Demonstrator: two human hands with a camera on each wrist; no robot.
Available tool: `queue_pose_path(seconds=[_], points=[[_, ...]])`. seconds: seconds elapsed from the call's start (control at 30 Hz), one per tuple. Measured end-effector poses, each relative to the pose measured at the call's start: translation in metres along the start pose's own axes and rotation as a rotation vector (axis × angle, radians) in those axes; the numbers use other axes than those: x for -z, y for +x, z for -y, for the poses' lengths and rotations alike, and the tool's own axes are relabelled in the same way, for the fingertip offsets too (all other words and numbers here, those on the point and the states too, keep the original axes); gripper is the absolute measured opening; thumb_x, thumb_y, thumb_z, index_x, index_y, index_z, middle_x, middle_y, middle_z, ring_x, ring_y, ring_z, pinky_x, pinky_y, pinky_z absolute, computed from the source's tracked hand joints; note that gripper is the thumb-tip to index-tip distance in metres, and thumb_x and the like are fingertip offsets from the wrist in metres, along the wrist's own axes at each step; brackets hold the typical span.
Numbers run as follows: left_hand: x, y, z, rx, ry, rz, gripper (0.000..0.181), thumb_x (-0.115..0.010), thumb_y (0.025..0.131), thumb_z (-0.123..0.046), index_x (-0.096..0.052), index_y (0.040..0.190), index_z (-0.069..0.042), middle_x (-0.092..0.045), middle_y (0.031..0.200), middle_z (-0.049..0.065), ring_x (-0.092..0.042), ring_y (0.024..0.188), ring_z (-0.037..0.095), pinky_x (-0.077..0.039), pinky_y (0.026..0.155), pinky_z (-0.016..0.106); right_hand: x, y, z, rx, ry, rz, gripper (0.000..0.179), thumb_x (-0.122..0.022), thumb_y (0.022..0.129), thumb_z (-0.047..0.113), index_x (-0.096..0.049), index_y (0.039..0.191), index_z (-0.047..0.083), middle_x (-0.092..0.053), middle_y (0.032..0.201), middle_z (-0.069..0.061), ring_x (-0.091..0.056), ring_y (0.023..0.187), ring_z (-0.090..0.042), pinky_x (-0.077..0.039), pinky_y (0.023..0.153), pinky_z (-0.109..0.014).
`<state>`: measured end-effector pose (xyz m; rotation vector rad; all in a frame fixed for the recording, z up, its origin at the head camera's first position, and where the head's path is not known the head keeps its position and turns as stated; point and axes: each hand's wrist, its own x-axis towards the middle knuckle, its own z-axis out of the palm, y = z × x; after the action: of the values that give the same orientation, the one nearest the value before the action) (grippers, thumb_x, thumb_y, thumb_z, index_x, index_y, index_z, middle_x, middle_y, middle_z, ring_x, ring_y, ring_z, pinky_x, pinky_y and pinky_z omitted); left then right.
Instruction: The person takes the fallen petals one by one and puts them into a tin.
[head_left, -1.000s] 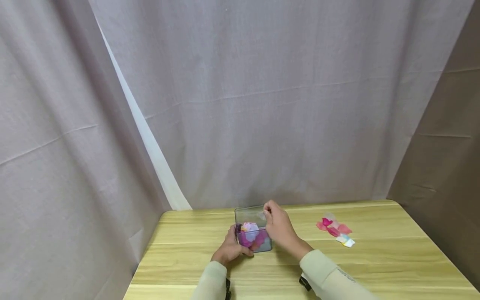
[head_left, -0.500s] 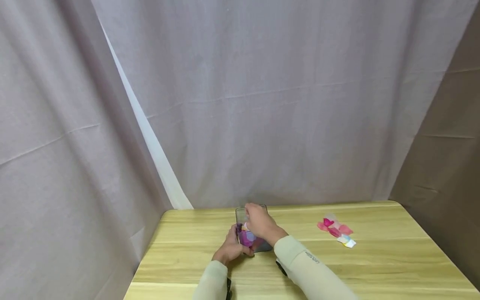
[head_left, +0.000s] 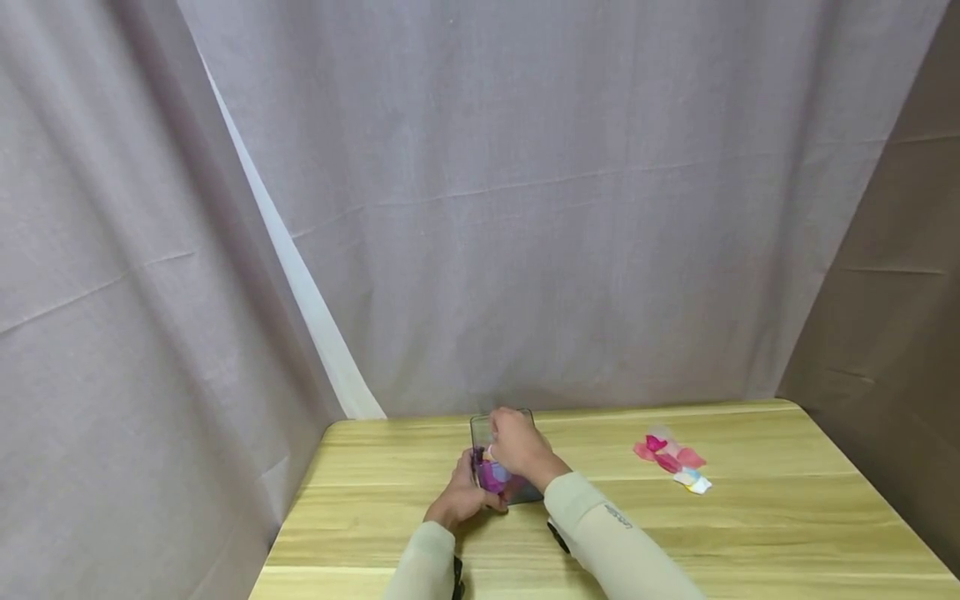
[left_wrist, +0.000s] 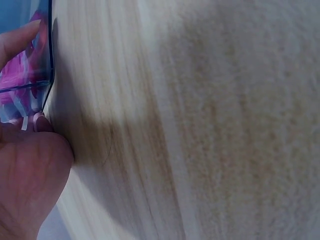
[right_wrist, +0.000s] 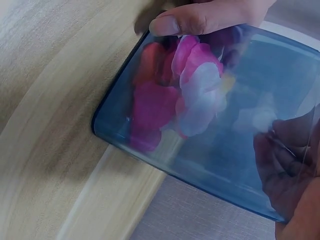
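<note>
A clear bluish-grey box (head_left: 525, 493) stands near the far edge of the table, with pink, purple and white petals (right_wrist: 156, 106) at its bottom. My left hand (head_left: 459, 500) grips it from the left, thumb on the near wall and the other fingers round the side. The right hand (head_left: 521, 446) reaches in at the upper part of the box. Through the wall in the right wrist view, its fingertips (right_wrist: 272, 150) pinch a pale petal (right_wrist: 257, 120). From the head view that petal is hidden behind the hand.
On the right of the wooden table (head_left: 787, 508) lies a loose pile of pink petals (head_left: 667, 461), with white and yellowish petals (head_left: 693, 481) at its near end. A grey curtain (head_left: 570, 250) hangs right behind the far table edge.
My right hand has moved left from the box's upper right edge to over its middle, then stayed nearly still. The left hand and the box have kept their place.
</note>
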<state>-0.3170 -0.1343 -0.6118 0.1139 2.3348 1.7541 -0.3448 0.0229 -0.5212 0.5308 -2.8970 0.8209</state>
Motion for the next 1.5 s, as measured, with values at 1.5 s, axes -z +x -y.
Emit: queue_pose_path(seconds=[1.5], points=[[-0.001, 0.002, 0.0, -0.025, -0.033, 0.017, 0.112, -0.087, 0.059, 0.004, -0.035, 0.157, -0.005, -0.041, 0.16, 0.025, -0.037, 0.15, 0.048, -0.015, 0.13, 0.072, 0.0, -0.048, -0.023, 0.333, 0.168, -0.551, 0.028, -0.057, 0.096, -0.008, -0.075, 0.109, 0.009, -0.074, 0.105, -0.003, -0.068, 0.1, -0.017, -0.062, 0.088, -0.037]])
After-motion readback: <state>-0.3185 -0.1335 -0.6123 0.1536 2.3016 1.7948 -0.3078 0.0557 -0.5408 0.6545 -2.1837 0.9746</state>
